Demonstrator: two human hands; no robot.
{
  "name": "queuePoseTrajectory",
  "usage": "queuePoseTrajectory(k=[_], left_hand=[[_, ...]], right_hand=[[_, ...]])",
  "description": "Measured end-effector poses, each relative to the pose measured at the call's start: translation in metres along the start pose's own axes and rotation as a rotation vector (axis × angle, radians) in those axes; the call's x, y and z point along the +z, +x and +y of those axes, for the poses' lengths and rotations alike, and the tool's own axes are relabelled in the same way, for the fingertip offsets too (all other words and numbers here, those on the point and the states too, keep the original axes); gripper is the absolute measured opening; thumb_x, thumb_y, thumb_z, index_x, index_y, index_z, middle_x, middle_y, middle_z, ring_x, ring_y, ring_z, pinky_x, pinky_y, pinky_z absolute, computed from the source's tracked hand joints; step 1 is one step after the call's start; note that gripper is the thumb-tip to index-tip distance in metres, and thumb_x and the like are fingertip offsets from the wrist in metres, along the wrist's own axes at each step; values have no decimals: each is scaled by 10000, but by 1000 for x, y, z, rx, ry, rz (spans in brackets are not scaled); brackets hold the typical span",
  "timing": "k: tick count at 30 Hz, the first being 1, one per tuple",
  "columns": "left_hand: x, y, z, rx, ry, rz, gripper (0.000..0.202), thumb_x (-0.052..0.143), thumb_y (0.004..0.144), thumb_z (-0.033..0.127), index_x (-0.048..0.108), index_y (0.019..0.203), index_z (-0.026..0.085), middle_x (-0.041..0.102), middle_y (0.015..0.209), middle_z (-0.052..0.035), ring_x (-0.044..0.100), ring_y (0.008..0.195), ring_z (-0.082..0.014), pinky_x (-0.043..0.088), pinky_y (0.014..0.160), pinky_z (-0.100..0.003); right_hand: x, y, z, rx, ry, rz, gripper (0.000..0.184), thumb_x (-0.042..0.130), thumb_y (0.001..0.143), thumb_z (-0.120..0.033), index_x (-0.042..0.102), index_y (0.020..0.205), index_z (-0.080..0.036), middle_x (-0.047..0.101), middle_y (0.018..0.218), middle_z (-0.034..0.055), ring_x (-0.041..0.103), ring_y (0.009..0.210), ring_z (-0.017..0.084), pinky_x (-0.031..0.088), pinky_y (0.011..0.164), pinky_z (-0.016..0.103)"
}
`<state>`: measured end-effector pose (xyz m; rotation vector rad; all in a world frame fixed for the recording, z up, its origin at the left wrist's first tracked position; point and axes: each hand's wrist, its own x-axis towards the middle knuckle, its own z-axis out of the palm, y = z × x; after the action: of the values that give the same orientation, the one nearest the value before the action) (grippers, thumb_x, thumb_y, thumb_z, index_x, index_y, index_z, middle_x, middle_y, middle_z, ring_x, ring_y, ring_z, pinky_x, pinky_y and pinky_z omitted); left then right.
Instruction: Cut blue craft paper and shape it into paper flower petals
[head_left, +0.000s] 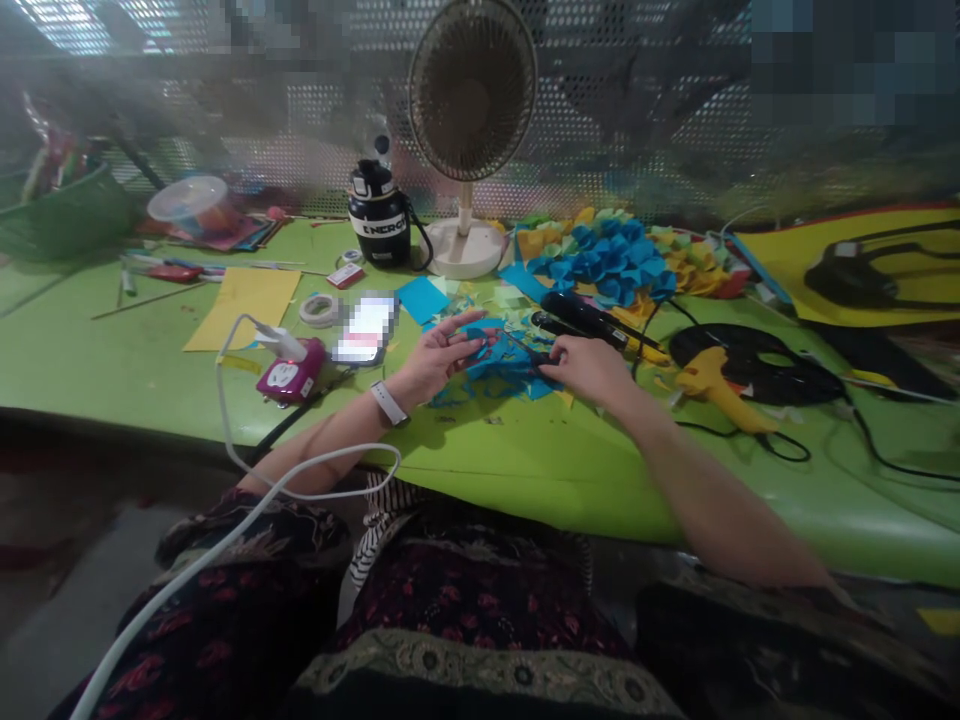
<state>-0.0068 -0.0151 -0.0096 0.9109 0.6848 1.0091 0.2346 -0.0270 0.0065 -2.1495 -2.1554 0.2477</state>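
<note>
My left hand (444,355), a pale watch strap on its wrist, pinches a small piece of blue paper (475,345) between thumb and fingers. Closed round the dark handles of a pair of scissors (531,353) is my right hand (589,368). The blades point left toward the blue paper; whether they touch it I cannot tell. Blue paper scraps (495,382) lie loosely on the green table beneath both hands. Behind my right hand rests a black hair straightener (581,315).
At the back stand a fan (466,245) and a black bottle (379,225), beside a heap of folded blue paper pieces (611,262). A phone (366,330), tape roll (319,309) and purple power adapter (291,372) lie left. On the right is a yellow glue gun (712,385). A white cable crosses my left forearm.
</note>
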Motion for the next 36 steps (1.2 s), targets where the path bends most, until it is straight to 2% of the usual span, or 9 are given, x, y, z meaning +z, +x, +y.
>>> queuePoseTrajectory(k=[7, 11, 14, 17, 21, 26, 30, 33, 36], left_hand=[[7, -3, -4, 128, 147, 16, 341, 697, 876, 154, 687, 1208, 229, 745, 1181, -59, 657, 1197, -169, 505, 1022, -278], [15, -9, -6, 196, 246, -53, 401, 664, 895, 155, 647, 1286, 239, 715, 1257, -69, 601, 1291, -192, 455, 1100, -315], [20, -13, -9, 227, 270, -118, 415, 671, 888, 168, 643, 1295, 243, 704, 1277, -64, 560, 1342, -206, 420, 1145, -341], [21, -14, -13, 207, 233, -151, 401, 688, 886, 211, 653, 1283, 252, 710, 1262, -54, 573, 1322, -211, 423, 1144, -359], [19, -11, -11, 155, 157, -144, 371, 716, 868, 236, 681, 1237, 228, 737, 1174, -61, 647, 1183, -201, 472, 1065, -337], [2, -2, 8, 277, 348, 62, 363, 750, 824, 237, 696, 1184, 241, 729, 1128, -62, 632, 1151, -212, 459, 1044, -349], [-17, 8, 17, 380, 777, 179, 249, 854, 631, 159, 761, 853, 222, 706, 1038, -82, 531, 1253, -305, 346, 1150, -425], [-20, 12, 14, 312, 848, 154, 214, 833, 555, 74, 707, 634, 227, 688, 890, -77, 545, 1193, -333, 305, 1169, -472], [-13, 10, 9, 314, 800, 148, 195, 809, 601, 78, 683, 602, 226, 680, 865, -70, 584, 1107, -292, 365, 1118, -424]], right_hand=[[-7, 3, 14, -90, 154, 6, 220, 774, 737, -422, 705, 810, -226, 735, 780, 45, 623, 691, 219, 333, 555, 305], [-11, -8, -1, -154, 596, 98, 258, 688, 805, -454, 700, 859, -203, 727, 810, 57, 626, 719, 193, 441, 628, 305], [-5, -16, -23, -187, 996, -126, 399, 676, 787, -568, 678, 927, -195, 723, 849, 50, 628, 672, 162, 473, 586, 288], [3, -19, -39, -220, 1160, -170, 450, 742, 708, -605, 656, 876, -197, 709, 841, 29, 635, 689, 148, 502, 621, 286], [1, -15, -45, -211, 1162, -148, 483, 753, 675, -651, 611, 762, -198, 680, 782, 24, 631, 654, 142, 512, 635, 297], [-3, -2, -45, -175, 1182, -49, 489, 754, 675, -665, 599, 815, -222, 633, 672, -4, 639, 629, 154, 512, 614, 291], [8, 6, -40, -99, 1189, -15, 510, 759, 655, -678, 560, 811, -235, 603, 639, -18, 641, 598, 162, 518, 586, 296], [17, 4, -35, -101, 1157, -27, 488, 734, 690, -671, 552, 817, -236, 606, 666, -17, 643, 599, 164, 543, 618, 319], [19, -2, -34, -183, 1061, 42, 425, 694, 749, -635, 577, 799, -229, 631, 736, 13, 656, 695, 187, 557, 715, 361]])
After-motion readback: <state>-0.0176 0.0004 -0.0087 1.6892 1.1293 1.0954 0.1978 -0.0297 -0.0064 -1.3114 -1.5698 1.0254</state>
